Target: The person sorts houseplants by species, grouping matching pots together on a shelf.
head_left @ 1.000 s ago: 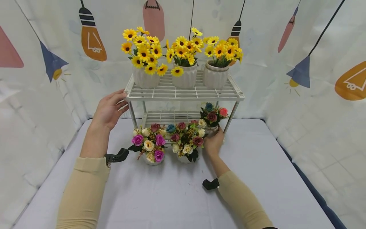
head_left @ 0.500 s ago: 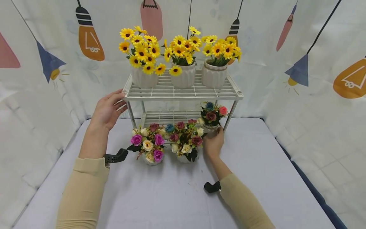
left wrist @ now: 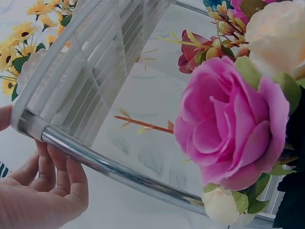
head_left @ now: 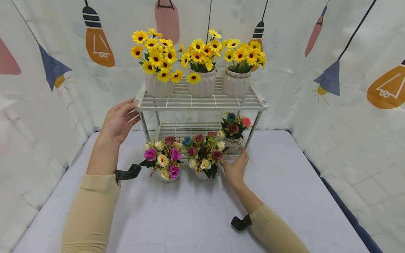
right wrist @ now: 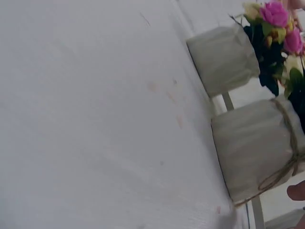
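Note:
A white two-tier wire shelf rack (head_left: 202, 104) stands on the table. My left hand (head_left: 116, 121) holds its top front-left corner; in the left wrist view, digits of the left hand (left wrist: 52, 186) lie on both sides of the corner. The right-hand rose pot (head_left: 232, 144) sits on the lower shelf at its right end. My right hand (head_left: 236, 170) is just in front of it, fingers spread and holding nothing. Beside that hand stands the middle rose pot (right wrist: 259, 148), tied with twine. Left of it is a rose pot with magenta and cream flowers (head_left: 162, 160).
Three ribbed white pots of yellow flowers line the top shelf: a left pot (head_left: 159, 86), a middle pot (head_left: 202, 84) and a right pot (head_left: 236, 83). A white cloth covers the table (head_left: 190, 218). A patterned curtain (head_left: 284, 88) hangs behind.
My right hand has let go of the right-hand rose pot and drawn back toward me. That pot stays on the lower shelf. My left hand keeps its place at the rack corner.

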A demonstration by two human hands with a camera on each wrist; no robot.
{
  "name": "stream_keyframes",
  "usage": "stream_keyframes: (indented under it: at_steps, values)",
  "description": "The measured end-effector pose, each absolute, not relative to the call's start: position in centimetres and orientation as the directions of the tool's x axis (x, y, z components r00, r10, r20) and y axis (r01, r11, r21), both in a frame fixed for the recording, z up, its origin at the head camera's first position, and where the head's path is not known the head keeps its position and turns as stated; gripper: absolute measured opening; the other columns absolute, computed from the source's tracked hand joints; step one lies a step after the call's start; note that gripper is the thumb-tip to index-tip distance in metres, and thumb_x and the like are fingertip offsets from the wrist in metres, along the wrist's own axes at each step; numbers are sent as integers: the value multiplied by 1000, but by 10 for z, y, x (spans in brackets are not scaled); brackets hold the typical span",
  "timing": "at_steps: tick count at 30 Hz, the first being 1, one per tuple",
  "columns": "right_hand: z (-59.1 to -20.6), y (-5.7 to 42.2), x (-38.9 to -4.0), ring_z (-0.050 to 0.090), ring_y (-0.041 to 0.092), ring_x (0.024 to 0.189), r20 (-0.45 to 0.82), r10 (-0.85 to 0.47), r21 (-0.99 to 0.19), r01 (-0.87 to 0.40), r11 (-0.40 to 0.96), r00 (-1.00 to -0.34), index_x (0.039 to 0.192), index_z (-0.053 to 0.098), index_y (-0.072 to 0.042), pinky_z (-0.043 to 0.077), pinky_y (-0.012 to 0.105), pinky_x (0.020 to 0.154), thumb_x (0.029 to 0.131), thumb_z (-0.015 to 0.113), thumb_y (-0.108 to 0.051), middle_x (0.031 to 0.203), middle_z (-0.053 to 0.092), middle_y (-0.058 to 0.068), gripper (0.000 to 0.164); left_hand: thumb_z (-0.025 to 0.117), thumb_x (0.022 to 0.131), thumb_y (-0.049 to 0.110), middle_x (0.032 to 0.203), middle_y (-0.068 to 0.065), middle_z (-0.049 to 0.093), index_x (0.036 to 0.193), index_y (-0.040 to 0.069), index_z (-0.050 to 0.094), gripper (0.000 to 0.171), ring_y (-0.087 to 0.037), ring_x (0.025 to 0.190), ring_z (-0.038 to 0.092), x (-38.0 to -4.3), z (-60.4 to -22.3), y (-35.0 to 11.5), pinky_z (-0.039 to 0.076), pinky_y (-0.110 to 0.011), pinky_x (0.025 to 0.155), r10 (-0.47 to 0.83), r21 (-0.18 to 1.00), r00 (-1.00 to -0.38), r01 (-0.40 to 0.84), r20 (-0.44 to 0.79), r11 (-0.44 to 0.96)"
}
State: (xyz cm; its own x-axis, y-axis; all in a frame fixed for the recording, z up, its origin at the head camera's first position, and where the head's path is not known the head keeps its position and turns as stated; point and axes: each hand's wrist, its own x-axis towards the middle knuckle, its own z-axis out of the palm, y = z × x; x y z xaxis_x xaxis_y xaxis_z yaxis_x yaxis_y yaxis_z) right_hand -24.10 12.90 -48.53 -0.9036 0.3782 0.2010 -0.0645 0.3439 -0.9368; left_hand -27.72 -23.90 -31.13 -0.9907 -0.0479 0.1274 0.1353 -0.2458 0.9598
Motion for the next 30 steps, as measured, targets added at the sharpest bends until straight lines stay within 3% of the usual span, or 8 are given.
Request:
stream_keyframes:
  at_steps: [6, 17, 24, 30]
  values:
    - [-485, 129, -222, 24, 43, 145, 170, 290, -928, -54, 368, -942, 153, 25, 6, 23, 54, 119, 83, 82, -8, 151, 25, 30, 91, 68, 102, 28, 132, -3, 56, 151, 1, 46, 60, -17, 113, 55, -278, -312, -240, 44, -29, 98, -38, 958, -991, 135, 130, -253]
    - [-490, 124, -200, 45, 52, 130, 112, 57, -958, -93, 270, -992, 149, 32, 9, 39, 59, 108, 84, 71, 2, 146, 38, 33, 76, 67, 102, 28, 133, -3, 56, 151, 1, 47, 59, -20, 116, 53, -279, -312, -240, 44, -29, 97, -42, 958, -991, 137, 131, -252]
    - [-496, 121, -202, 51, 45, 128, 80, -97, -925, -110, 364, -992, 150, 32, 7, 44, 55, 106, 79, 86, -8, 144, 45, 28, 90, 67, 103, 27, 135, -4, 54, 153, 1, 45, 61, -19, 117, 53, -278, -311, -239, 43, -30, 99, -37, 959, -992, 129, 124, -252]
    - [-502, 113, -210, 52, 35, 132, 195, -204, -902, -257, 346, -959, 148, 39, 3, 37, 51, 113, 71, 93, -3, 142, 53, 19, 94, 68, 102, 28, 135, -4, 55, 153, 2, 46, 61, -17, 116, 54, -278, -311, -239, 44, -30, 98, -39, 960, -991, 132, 126, -248]
